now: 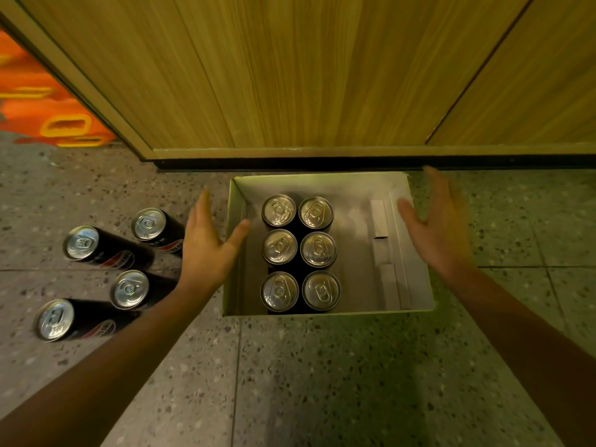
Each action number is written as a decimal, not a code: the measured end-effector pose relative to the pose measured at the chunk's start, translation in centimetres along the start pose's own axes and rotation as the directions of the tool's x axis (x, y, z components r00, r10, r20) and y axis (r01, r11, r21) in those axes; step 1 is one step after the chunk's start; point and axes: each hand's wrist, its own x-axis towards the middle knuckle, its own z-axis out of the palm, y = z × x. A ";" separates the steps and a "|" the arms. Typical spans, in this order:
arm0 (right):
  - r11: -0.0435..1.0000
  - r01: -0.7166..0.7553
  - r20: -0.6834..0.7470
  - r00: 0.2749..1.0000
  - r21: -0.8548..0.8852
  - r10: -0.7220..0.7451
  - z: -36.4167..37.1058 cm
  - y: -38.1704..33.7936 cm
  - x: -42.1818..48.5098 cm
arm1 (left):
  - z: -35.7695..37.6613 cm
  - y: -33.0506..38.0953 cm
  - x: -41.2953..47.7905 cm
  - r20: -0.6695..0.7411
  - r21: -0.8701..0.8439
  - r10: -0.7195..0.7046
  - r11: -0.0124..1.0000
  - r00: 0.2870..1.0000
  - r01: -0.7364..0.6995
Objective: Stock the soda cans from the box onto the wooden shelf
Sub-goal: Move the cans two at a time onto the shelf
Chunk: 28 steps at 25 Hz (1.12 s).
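Head view: your left hand [206, 250] is spread flat, grasping nothing, its thumb at the left wall of the box [233, 250]. Your right hand [435, 227] is likewise spread and empty, over the box's right side. The box sits on the floor [322, 382] against a wood panel [290, 75]. Six cans [300, 253] stand upright inside, two by three, toward its left. Four more cans [106, 272] stand on the floor left of the box; their black sides carry a red-white-blue roundel, lettering unreadable.
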 end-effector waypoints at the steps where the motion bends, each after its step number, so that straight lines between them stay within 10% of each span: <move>1: 0.997 0.067 0.051 0.996 0.041 -0.069 0.4 -1.4 0.1 | 0.1 0.9 0.3 -0.052 0.030 0.090 0.996 0.995 -0.089; 6: 0.986 -0.042 0.603 0.795 0.161 -0.065 6.0 -6.2 0.0 | 3.7 3.4 2.9 0.323 -0.015 0.019 1.000 0.946 -0.015; 20: 0.880 0.074 0.330 0.910 0.468 -0.252 8.2 -4.4 2.6 | 5.2 2.7 4.7 0.167 -0.242 0.134 0.966 0.977 -0.092; 28: 0.858 -0.005 0.293 0.941 0.514 -0.170 -12.6 -17.1 1.8 | -9.8 21.0 -0.9 0.206 -0.319 0.242 0.933 0.948 -0.169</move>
